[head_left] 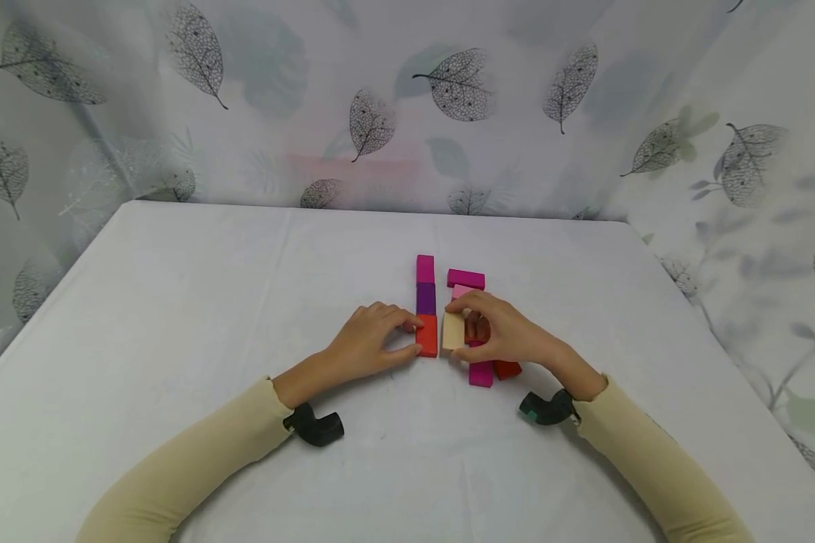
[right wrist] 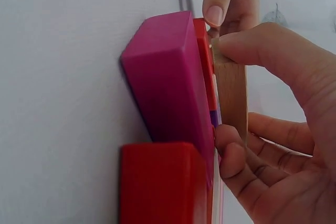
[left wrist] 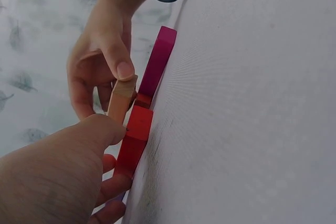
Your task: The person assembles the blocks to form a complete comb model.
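A row of blocks runs away from me: magenta (head_left: 425, 269) at the far end, purple (head_left: 425, 299) in the middle, red (head_left: 426, 337) nearest. My left hand (head_left: 367, 343) pinches that red block between thumb and fingers at its left side. In my right hand (head_left: 516, 332), thumb and fingertips grip a plain wooden block (head_left: 453, 332) by its two ends, just right of the red one. The right wrist view shows the wooden block (right wrist: 232, 98) raised above the lying blocks. Part of another red block is hidden beneath my right hand.
Right of the row lie more blocks: a magenta one (head_left: 466, 279), a pink one (head_left: 462, 291) partly covered by the right hand, another magenta one (head_left: 480, 373) and a red one (head_left: 507, 369). A white cloth (head_left: 244, 302) covers the table. Leaf-patterned curtain (head_left: 407, 113) hangs behind.
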Demonstrator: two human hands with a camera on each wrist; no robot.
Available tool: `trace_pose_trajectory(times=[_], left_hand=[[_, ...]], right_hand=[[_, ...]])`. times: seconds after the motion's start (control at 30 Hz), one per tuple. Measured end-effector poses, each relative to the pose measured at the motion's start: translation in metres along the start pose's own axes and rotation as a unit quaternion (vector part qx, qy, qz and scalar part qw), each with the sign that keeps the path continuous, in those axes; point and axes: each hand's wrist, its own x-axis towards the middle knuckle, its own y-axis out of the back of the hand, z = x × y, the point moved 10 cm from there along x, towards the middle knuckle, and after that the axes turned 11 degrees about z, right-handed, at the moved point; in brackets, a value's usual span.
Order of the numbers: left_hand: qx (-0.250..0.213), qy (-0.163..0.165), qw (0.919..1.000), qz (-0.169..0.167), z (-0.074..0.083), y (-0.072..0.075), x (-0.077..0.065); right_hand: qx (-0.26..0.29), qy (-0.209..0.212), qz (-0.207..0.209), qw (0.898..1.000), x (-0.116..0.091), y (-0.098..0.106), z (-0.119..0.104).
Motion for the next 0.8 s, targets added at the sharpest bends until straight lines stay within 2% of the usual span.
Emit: trace_pose_trajectory(times=[0.4, 0.8], left_hand=[[0.0, -0.002, 1.0, 0.004, 0.001, -0.001, -0.001], [0.0, 0.006, 0.9999, -0.011, -0.003, -0.003, 0.001]], right_hand=[[-0.004, 0.003, -0.004, 1.0, -0.005, -0.004, -0.005], [-0.005, 0.017, -0.003, 1.0, -0.009, -0.008, -0.013]])
